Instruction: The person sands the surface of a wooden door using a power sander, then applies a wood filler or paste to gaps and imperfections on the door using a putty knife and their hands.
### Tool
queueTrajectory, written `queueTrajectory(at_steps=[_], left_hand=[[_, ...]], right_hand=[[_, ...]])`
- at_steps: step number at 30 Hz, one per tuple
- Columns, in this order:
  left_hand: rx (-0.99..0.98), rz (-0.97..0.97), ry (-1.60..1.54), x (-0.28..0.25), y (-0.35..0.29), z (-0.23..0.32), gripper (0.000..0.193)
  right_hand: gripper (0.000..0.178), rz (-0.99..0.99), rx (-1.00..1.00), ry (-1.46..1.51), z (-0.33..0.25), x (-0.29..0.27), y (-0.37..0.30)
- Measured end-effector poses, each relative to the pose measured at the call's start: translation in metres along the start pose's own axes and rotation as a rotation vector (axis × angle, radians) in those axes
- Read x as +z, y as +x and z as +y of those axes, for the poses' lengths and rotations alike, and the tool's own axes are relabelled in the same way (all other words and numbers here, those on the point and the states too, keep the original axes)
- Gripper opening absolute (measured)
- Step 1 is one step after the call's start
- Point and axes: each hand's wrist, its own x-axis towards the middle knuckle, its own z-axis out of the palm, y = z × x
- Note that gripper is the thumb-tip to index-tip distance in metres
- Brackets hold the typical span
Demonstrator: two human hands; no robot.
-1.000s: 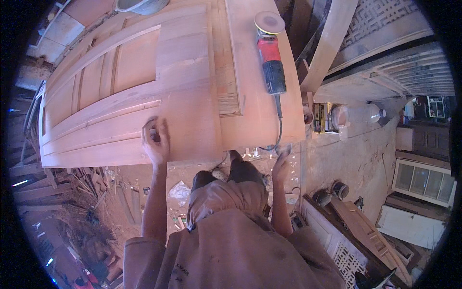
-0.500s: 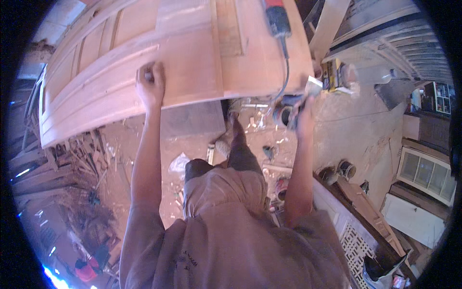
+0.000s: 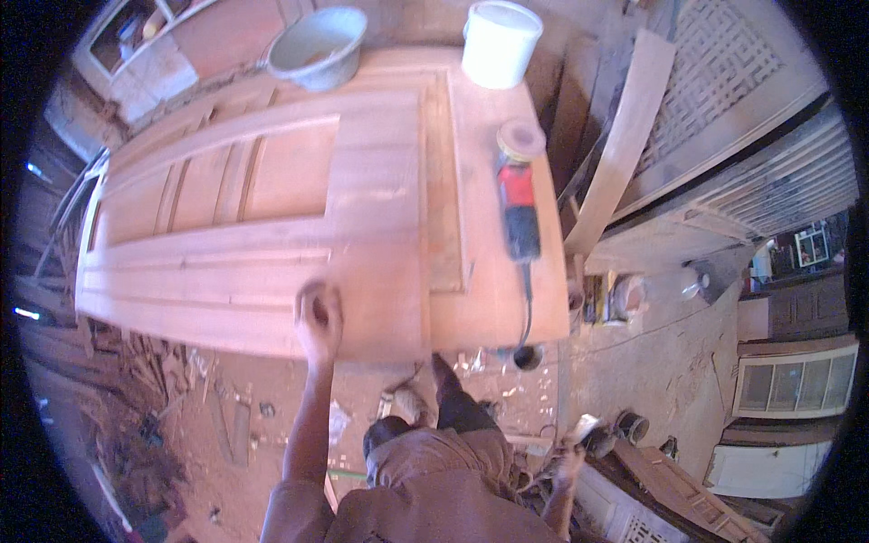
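My left hand [image 3: 319,317] is curled closed just above the near part of a pale wooden panelled door [image 3: 376,181] lying flat. What its fingers hold, if anything, I cannot make out. My right hand [image 3: 568,463] is low at the right, off the door and blurred, closed around a scraper [image 3: 588,425] with a flat, pale blade. On the door's right part lies a red and black angle grinder [image 3: 519,204] with a round disc at its far end. Its cord hangs over the near edge.
A grey basin [image 3: 319,50] and a white bucket [image 3: 501,45] stand at the door's far edge. Wood scraps [image 3: 240,425] litter the floor. Open tins [image 3: 631,425] and a latticed panel [image 3: 602,502] are at lower right. A plank [image 3: 625,136] leans beyond the door's right end.
The view has tilted up, bringing the basin, bucket and whole grinder into sight. My right hand has drawn back from the door's right corner toward my side with the scraper. My left stays closed over the door.
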Motion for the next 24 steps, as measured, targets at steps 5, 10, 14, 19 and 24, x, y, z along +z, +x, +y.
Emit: queueTrajectory(at_steps=[5, 10, 14, 19, 24], left_hand=[[-0.062, -0.098, 0.0, 0.001, 0.014, 0.018, 0.019], [-0.08, -0.036, -0.046, -0.005, 0.001, -0.012, 0.024], [0.094, -0.08, 0.127, -0.002, 0.018, 0.002, 0.024], [0.03, -0.052, 0.179, -0.004, 0.016, 0.0, 0.024], [-0.023, -0.083, 0.157, -0.004, 0.018, -0.001, 0.026]], right_hand=[[0.032, -0.039, -0.532, -0.108, -0.3, 0.177, 0.051], [0.02, -0.34, -1.479, -0.44, -0.501, 0.411, 0.129], [0.023, -0.299, -1.539, -0.742, -0.609, 0.572, 0.167], [0.023, -0.274, -1.705, -1.283, -0.665, 0.664, 0.203], [0.027, -0.358, -1.743, -1.471, -0.678, 0.68, 0.218]])
